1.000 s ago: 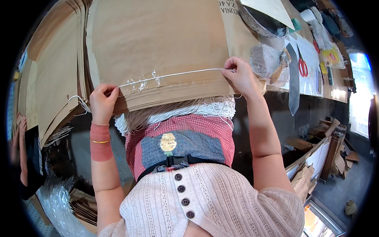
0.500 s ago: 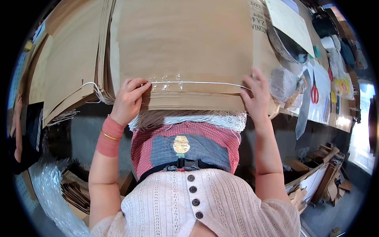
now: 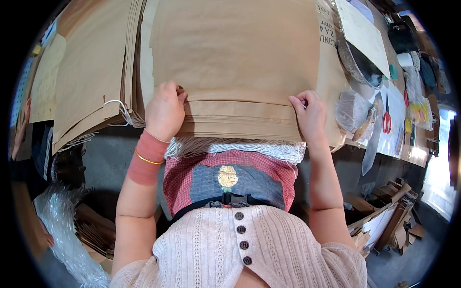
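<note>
In front of me lies a stack of large brown paper sheets [image 3: 235, 53]. A narrow folded strip [image 3: 240, 108] runs across the near end of the top one. My left hand [image 3: 165, 111] is closed at the left end of this fold, thumb and fingers pressed together on the paper. At the right end, my right hand [image 3: 312, 115] pinches with thumb and forefinger, a small white bit showing at its fingertips. The white cord's length between my hands is hidden. A bundle of white cords [image 3: 235, 146] hangs below the stack, over my lap.
Another brown paper stack [image 3: 91, 72] with white cords stands left. On the right lie a dark round basin [image 3: 362, 65], a plastic-wrapped roll [image 3: 353, 110], red-handled scissors [image 3: 386, 122] and a grey blade-shaped strip [image 3: 372, 144]. Another person's hand [image 3: 26, 117] shows at far left.
The paper's near edge now covers the shiny strip and the white cord that stretched between my hands. My left hand has moved up; my right fingers have closed into a pinch.
</note>
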Motion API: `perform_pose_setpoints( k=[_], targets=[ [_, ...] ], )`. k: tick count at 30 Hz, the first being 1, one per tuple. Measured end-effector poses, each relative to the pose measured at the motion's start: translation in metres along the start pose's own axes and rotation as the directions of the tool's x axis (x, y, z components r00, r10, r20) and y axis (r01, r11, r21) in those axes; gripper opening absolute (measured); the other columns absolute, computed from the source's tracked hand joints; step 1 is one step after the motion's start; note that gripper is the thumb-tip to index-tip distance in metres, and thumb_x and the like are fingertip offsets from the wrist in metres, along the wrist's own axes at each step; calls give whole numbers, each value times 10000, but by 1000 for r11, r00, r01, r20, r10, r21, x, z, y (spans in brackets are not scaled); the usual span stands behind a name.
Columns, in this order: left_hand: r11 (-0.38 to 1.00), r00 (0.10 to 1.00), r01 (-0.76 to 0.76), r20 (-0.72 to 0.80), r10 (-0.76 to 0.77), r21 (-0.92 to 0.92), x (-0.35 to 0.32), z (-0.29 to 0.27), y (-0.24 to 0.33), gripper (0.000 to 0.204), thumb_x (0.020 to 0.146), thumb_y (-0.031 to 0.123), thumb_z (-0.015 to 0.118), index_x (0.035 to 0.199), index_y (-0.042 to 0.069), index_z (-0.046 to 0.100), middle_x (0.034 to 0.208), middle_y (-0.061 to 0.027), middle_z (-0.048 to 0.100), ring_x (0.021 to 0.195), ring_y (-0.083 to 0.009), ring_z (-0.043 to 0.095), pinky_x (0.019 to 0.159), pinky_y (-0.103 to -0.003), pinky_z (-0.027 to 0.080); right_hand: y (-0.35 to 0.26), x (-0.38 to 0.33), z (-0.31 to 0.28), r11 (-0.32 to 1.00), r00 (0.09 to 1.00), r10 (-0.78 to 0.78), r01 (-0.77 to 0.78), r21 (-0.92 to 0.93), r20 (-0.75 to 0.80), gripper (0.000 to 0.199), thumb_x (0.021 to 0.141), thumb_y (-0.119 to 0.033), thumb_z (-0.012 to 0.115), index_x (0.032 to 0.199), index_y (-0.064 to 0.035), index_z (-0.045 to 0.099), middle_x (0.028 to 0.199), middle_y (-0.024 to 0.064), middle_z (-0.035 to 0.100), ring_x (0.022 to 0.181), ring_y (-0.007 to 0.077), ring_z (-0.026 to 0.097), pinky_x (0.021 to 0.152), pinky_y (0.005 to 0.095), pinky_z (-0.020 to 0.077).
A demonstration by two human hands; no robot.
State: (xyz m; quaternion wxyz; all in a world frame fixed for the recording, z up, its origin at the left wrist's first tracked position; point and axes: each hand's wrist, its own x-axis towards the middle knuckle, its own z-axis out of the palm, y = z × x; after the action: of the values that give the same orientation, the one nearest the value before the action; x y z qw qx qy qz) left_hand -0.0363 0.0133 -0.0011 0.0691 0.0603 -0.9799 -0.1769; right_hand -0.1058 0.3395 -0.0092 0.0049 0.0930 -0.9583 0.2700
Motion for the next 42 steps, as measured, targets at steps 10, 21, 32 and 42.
perform_pose_setpoints(
  k=[10, 21, 32, 42],
  targets=[
    [948, 940, -316, 145, 308, 40, -31, 9, 45, 803, 815, 452, 580, 1357, -81, 320, 1415, -267, 315, 1338, -381, 276, 1106, -437, 235, -82, -35, 43, 906, 903, -403, 417, -74, 151, 769, 821, -391, 631, 1393, 23, 326, 1445, 212, 328, 1360, 351, 268, 1126, 463, 179],
    [993, 993, -120, -13, 120, 10, -39, 0, -14, 668, 919, 353, 516, 1347, -119, 317, 1429, -302, 283, 1344, -417, 264, 1112, -452, 223, 9, -36, 13, 924, 969, 19, -111, -367, -245, 492, 842, -248, 633, 1197, 71, 517, 1324, 244, 453, 1241, 378, 407, 1034, 449, 324],
    [984, 992, -127, 12, 129, -124, -35, 1, -17, 542, 937, 242, 505, 1354, -66, 349, 1430, -279, 306, 1346, -410, 263, 1107, -444, 230, -10, -28, -1, 927, 918, -202, 66, -370, -341, 379, 816, -124, 653, 1133, 51, 542, 1156, 176, 583, 1043, 311, 544, 890, 402, 448],
    [154, 849, 518, 483, -213, -842, -48, -37, -29, 234, 888, 185, 621, 1044, 17, 571, 686, -23, 593, 532, -72, 534, 454, -197, 399, 22, -49, -59, 486, 898, 339, -422, 765, 280, 478, 781, -8, 481, 1255, 52, 495, 1222, 99, 575, 1132, 182, 535, 952, 298, 418]
  ],
)
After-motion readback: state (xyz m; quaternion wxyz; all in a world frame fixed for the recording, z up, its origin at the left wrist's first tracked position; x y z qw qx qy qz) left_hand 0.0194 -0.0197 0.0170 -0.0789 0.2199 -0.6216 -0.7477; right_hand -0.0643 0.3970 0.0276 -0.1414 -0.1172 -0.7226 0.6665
